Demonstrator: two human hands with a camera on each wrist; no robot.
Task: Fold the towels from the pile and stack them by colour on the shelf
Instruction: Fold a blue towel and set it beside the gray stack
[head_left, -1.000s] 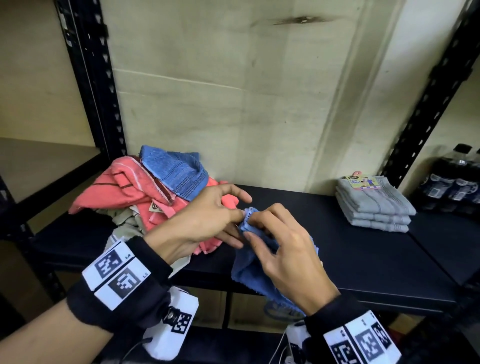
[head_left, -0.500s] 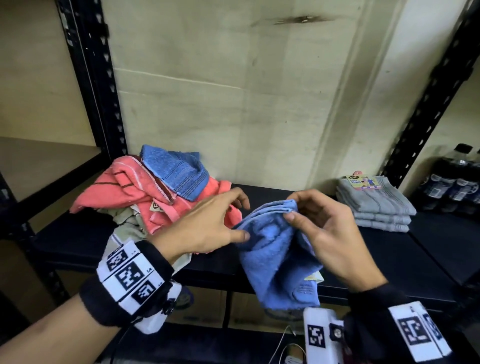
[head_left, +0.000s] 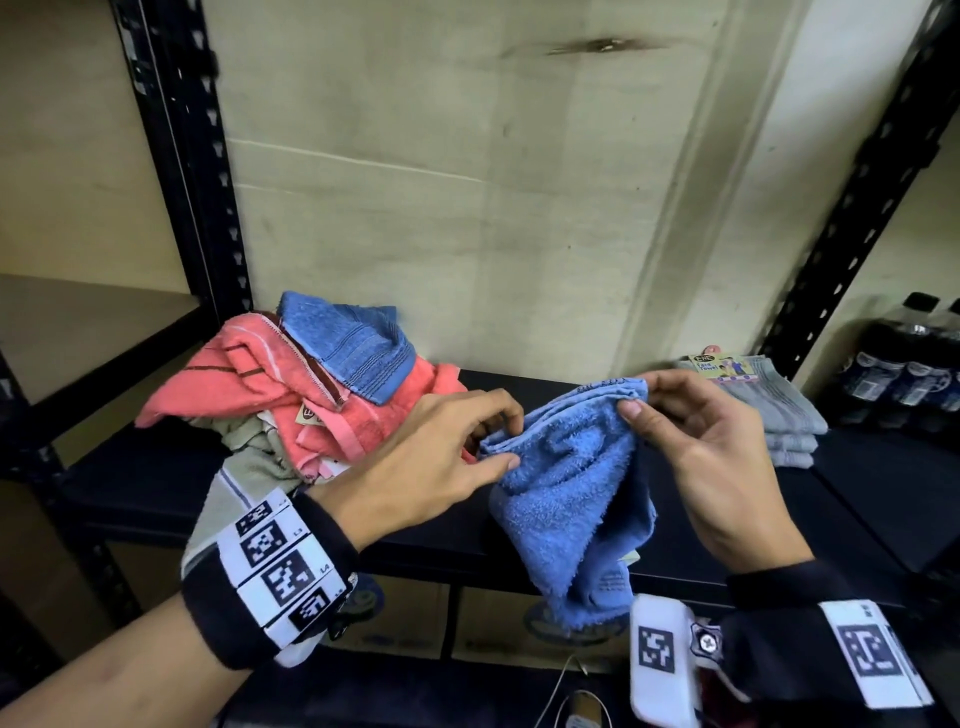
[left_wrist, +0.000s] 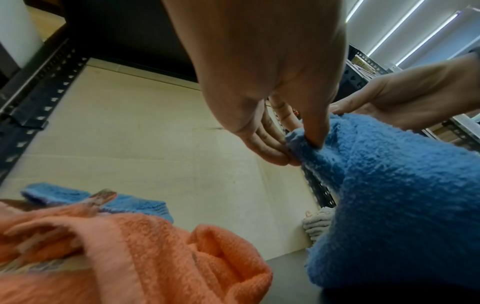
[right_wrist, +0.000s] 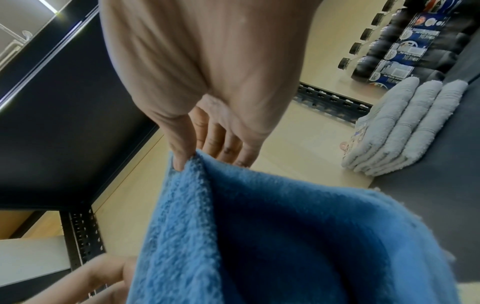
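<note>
Both hands pinch a fluffy light-blue terry towel — left hand, right hand — over the black metal shelf's front edge. Crumpled coral and blue towels sit heaped at its left end; folded grey towels at its right back corner.

Head view looks forward and down from above both wrists at the black metal shelf. Left wrist view sits close under the left hand, facing up past the fingers. Right wrist view sits close under the right hand. All three share the crumpled light-blue terry towel between the fingertips.
</note>
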